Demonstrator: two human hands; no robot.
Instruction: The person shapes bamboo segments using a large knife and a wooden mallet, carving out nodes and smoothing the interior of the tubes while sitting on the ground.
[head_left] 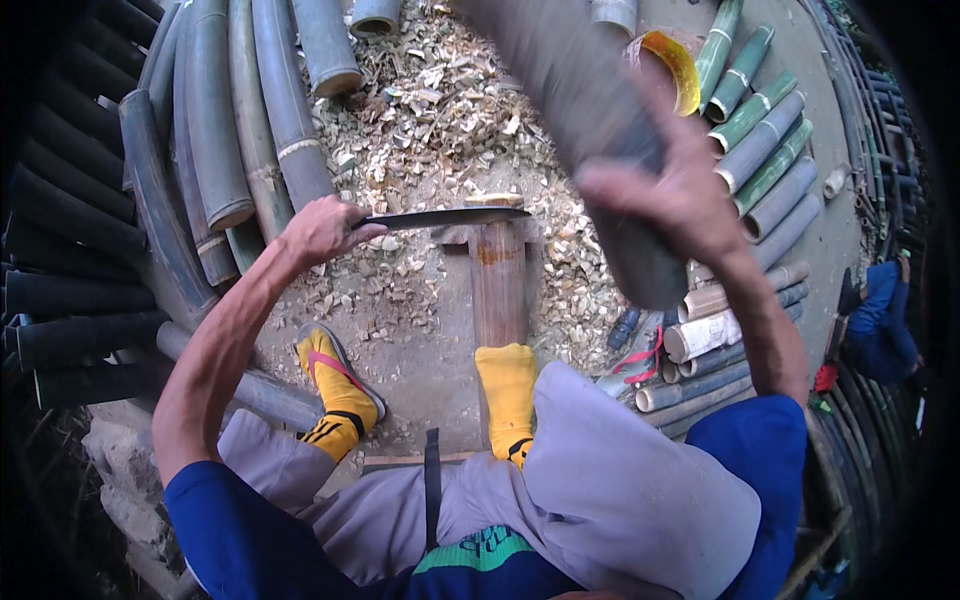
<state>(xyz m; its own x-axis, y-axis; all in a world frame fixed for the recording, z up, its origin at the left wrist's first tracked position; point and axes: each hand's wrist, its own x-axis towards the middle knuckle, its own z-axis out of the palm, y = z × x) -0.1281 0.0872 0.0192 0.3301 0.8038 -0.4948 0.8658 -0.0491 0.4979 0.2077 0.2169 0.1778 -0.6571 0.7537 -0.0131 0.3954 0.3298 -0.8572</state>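
My left hand [323, 232] is closed round the handle of a machete [440, 217]. Its dark blade lies across the top of a brown bamboo length [497, 290], with a pale piece just beyond the blade. Up on the right, my right hand [670, 190] grips a thick grey cylinder [575, 100], blurred by motion. Whether it is a wooden club or a bamboo length I cannot tell. My foot in a yellow sock [505, 390] rests on the near part of the brown bamboo; the other yellow-socked foot wears a flip-flop [350, 372] on the ground.
Pale wood chips [440, 110] cover the ground ahead. Thick bamboo poles [215, 120] lie at the left, with cut bamboo lengths [765, 150] stacked at the right. A yellow-rimmed container [680, 70] stands far right. Another person [880, 320] is at the right edge.
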